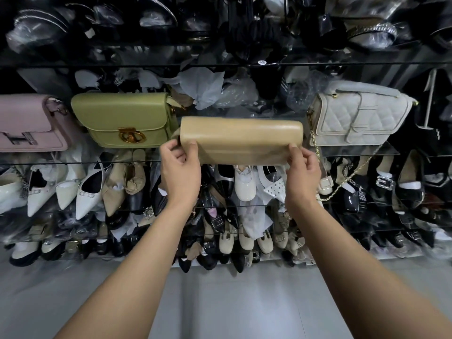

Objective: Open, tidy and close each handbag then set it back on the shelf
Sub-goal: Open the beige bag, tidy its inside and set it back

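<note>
At mid-height on the display wall, in the gap between two shelved bags: one tan, smooth-leather, oblong flap handbag point(241, 140), held level with its long side running left to right.

Hold: the left hand point(179, 165) pinches the bag's left end between thumb and curled fingers. The right hand point(303, 170) pinches the lower right corner the same way. A grip at both ends keeps the long, slim body from sagging or twisting and leaves the plain face free. No clasp shows on the side seen, and the flap looks closed.

Position: the bag's lower edge sits about level with the front lip of the clear glass shelf point(73, 163). Whether it rests on the glass or hangs just before it cannot be told.

Neighbours, same shelf: olive-green leather flap bag with gold clasp point(124, 118) just beside the left end; white quilted bag point(359, 116) near the right end, its gold chain strap point(352, 174) hanging over the edge; pale pink bag with a silver H fitting point(27, 123) far left. All three stand face-out, so the open slot fits the tan bag.

Below: rows of cream, white and black shoes point(244, 187) on lower shelves, many stuffed with tissue; grey floor point(220, 302).

Judgement: the bag is at the point of shelving or unshelving, and which of the two is unclear.
</note>
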